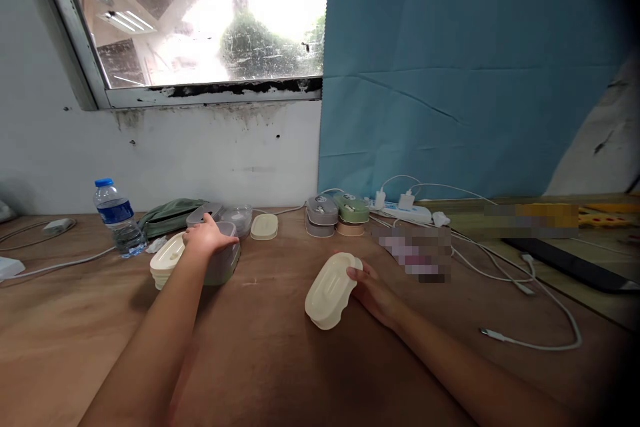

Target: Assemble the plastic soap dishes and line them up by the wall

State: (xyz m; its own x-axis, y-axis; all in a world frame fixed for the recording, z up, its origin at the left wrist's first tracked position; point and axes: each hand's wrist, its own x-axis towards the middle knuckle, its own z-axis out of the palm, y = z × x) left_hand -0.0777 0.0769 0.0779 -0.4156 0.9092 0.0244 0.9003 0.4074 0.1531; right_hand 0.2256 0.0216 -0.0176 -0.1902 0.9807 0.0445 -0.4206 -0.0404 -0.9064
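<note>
My right hand (373, 290) holds a cream plastic oval tray (330, 290) by its right edge, thumb on top. The tray is tilted above the table, with a raised oval in its middle and a notched rim. My left hand (207, 237) reaches over clear plastic tubs (225, 260), its thumb stretched out and its fingers partly hidden from me. Beside that hand on the left stands a stack of cream lids or trays (167, 257). A single cream lid (264, 227) lies flat behind the tubs, to their right.
Stacked grey boxes (321, 215) and green boxes (351, 213) stand by the wall. A power strip (415, 212) with white cables lies at right. A water bottle (119, 219) and a green pouch (170, 217) sit at left. A dark flat device (570, 265) rests far right.
</note>
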